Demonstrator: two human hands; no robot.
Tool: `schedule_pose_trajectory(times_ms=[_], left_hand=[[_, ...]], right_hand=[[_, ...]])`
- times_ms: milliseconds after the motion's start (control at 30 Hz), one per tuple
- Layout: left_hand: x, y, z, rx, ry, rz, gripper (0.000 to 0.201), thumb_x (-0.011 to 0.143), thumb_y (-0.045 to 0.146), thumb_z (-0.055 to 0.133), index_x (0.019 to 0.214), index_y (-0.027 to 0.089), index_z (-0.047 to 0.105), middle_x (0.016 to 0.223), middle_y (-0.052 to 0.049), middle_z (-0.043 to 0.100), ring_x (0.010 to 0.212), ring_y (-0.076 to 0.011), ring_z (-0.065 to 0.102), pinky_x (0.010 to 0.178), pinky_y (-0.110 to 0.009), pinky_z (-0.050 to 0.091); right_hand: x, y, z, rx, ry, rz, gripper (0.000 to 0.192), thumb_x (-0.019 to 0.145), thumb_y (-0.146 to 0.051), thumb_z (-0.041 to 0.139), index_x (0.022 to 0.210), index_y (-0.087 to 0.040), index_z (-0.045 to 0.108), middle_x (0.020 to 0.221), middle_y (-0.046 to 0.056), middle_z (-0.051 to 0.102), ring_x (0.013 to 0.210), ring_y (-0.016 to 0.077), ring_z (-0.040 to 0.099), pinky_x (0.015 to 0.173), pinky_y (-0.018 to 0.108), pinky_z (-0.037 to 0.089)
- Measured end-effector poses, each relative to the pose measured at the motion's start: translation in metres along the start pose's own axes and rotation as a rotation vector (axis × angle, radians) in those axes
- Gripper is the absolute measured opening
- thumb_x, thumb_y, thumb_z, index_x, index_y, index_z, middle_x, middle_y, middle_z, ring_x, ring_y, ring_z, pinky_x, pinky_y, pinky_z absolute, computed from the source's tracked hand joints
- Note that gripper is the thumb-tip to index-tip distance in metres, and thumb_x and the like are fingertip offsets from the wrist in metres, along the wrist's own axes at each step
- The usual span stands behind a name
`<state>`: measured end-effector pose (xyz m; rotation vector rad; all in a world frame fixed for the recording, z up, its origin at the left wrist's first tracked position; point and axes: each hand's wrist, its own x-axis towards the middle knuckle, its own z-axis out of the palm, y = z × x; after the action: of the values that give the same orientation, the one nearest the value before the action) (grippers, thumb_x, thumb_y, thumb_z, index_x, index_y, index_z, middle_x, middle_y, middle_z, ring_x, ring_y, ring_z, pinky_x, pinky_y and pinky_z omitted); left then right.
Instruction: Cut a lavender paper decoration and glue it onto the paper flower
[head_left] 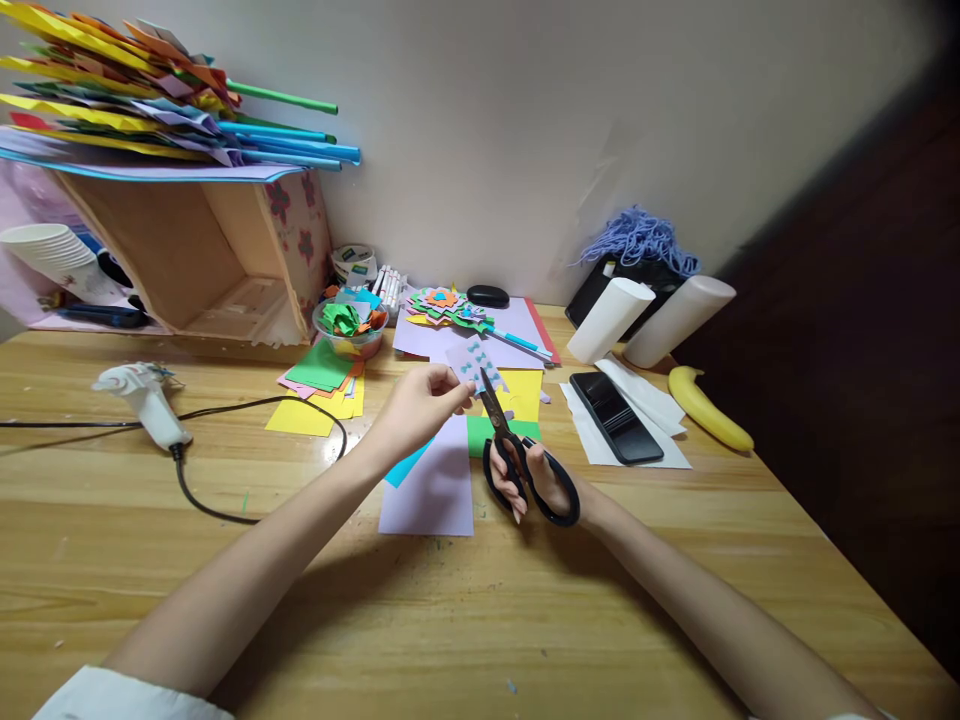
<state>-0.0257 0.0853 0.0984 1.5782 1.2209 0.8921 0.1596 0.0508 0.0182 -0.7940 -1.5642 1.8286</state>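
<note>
cord (201, 507) partly hidden behind left forearm (300, 535); phone (616, 418), banana (705, 408) right of scissors (496, 420).

Sm. sheet (466, 362) is pale lilac w/ blue-grn bow-like motifs; scissors (498, 424) blk; banana (705, 408) ylw; yarn (637, 243) blue; glue gun (154, 405) wht.

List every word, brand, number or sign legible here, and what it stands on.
No text can be read.
White round item beside the markers: small dark marks, too blurred to read.
Patterned sheet in the left hand: bow-like shapes, no legible lettering.
</note>
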Motion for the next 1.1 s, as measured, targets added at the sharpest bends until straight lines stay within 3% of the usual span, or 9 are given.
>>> schedule_pose_trajectory(times_ms=[333, 933, 1100], left_hand=[[-0.0005, 0.0004, -0.0017, -0.047, -0.007, 0.023, 0.029, 0.077, 0.038, 0.056, 0.061, 0.014, 0.057, 0.062, -0.001, 0.060, 0.059, -0.0113, 0.052, 0.058, -0.024, 0.039], [0.0003, 0.0058, -0.0074, -0.082, 0.140, 0.025, 0.019, 0.073, 0.031, 0.061, 0.066, 0.014, 0.056, 0.066, -0.001, 0.060, 0.065, -0.0127, 0.054, 0.064, -0.026, 0.042], [-0.0002, 0.0090, -0.0068, -0.153, 0.076, -0.023, 0.020, 0.073, 0.031, 0.062, 0.064, 0.014, 0.055, 0.061, 0.000, 0.058, 0.061, -0.0117, 0.055, 0.063, -0.025, 0.043]], right_hand=[[-0.0021, 0.0008, -0.0004, -0.011, 0.017, -0.006, 0.067, 0.062, -0.084, 0.043, 0.074, -0.018, 0.043, 0.054, -0.008, 0.039, 0.037, 0.0041, 0.036, 0.033, 0.018, 0.040], [-0.0055, -0.0032, 0.0005, -0.002, -0.061, 0.064, 0.068, 0.058, -0.084, 0.048, 0.072, -0.018, 0.042, 0.053, -0.008, 0.040, 0.036, 0.0036, 0.034, 0.031, 0.017, 0.039], [-0.0061, -0.0058, 0.0036, 0.014, -0.085, 0.099, 0.067, 0.057, -0.082, 0.051, 0.071, -0.017, 0.042, 0.054, -0.007, 0.041, 0.036, 0.0028, 0.033, 0.031, 0.016, 0.037]])
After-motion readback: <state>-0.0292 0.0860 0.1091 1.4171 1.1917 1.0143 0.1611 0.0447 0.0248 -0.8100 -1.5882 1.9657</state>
